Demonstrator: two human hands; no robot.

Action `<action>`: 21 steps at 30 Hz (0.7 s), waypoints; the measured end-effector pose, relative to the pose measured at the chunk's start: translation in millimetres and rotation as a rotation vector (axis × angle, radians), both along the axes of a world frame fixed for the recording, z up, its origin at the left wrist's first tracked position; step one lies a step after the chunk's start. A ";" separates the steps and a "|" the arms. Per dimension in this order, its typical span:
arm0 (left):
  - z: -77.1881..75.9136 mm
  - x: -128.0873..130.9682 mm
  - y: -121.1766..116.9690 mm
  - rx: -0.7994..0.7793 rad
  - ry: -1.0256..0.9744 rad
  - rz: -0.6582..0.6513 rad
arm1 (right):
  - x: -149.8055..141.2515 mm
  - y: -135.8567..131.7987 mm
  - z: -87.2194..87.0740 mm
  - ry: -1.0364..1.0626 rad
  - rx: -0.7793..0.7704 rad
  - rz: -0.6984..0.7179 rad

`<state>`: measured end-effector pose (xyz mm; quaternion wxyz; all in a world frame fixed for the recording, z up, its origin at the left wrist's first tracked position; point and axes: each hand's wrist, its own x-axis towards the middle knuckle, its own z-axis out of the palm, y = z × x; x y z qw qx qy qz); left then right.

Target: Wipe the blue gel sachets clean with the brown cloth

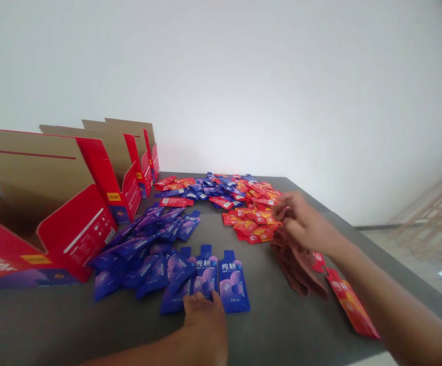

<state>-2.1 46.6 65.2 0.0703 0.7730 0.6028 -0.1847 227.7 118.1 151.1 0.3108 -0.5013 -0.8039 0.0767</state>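
Note:
My left hand (pixel 204 325) sits at the near edge of a spread of blue sachets (pixel 145 254), its thumb and fingers closed around the lower end of one blue sachet with white lettering (pixel 206 274). A second such sachet (pixel 234 287) lies just to its right. My right hand (pixel 301 226) hangs at the near side of a heap of red-orange sachets (pixel 249 223), its fingertips pinched together. Under it lies a dark reddish bunch of shadowed sachets (pixel 297 269). Whether that hand holds anything is hidden.
Several open red-and-cardboard display boxes (pixel 41 213) stand in a row along the left of the dark grey table (pixel 282 330). A loose red sachet (pixel 352 302) lies near the table's right edge. A mixed red and blue pile sits at the back.

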 end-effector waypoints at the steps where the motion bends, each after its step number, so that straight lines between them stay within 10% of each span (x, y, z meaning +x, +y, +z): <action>1: -1.0 0.5 -0.2 0.006 0.005 0.008 | -19.1 -1.4 -15.4 -0.040 -0.085 0.089; 8: -5.1 0.6 -3.5 0.051 0.035 0.032 | -80.3 -1.5 -100.9 -0.303 -0.216 0.380; 21: 7.1 6.4 0.3 -0.058 0.033 -0.027 | -96.0 -7.7 -112.1 -0.553 -0.144 0.138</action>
